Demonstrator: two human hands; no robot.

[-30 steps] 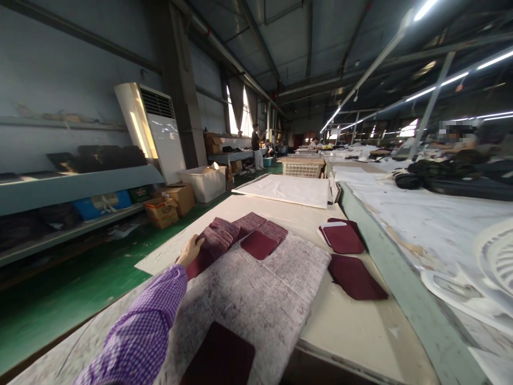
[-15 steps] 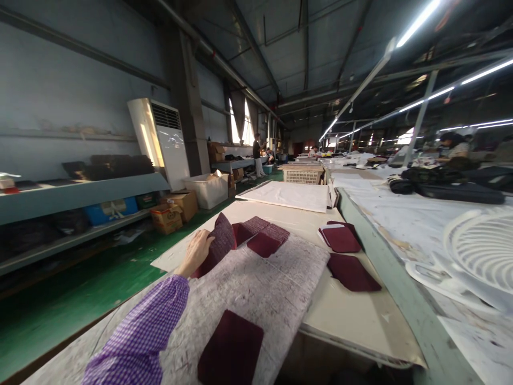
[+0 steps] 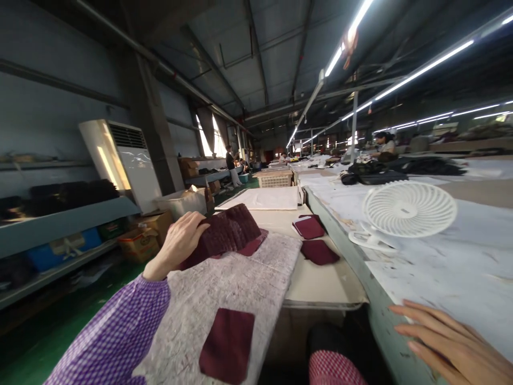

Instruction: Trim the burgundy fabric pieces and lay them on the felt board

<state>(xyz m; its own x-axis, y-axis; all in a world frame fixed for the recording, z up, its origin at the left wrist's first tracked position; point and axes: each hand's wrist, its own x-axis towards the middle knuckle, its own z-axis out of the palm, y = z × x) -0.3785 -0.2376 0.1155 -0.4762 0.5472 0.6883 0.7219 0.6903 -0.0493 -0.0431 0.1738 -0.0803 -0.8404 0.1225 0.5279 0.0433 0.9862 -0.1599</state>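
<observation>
My left hand grips the edge of a dark maroon fabric piece, which is raised at the far end of a mottled grey board. Beneath its right edge, part of another maroon piece shows. A single maroon piece lies flat near the front of the board. To the right, on the cream surface, rest further maroon pieces. My right hand is at the lower right with its fingers spread, holding nothing, over the edge of the white-covered table.
A white fan stands on the right table, with dark clothing behind it. At the left are a shelf, cardboard boxes and a white bin. A basket and several people are farther back.
The maroon fabric in my left hand is now lifted and spread over the pieces beside it. My right hand has come into view. The camera view has turned to the right.
</observation>
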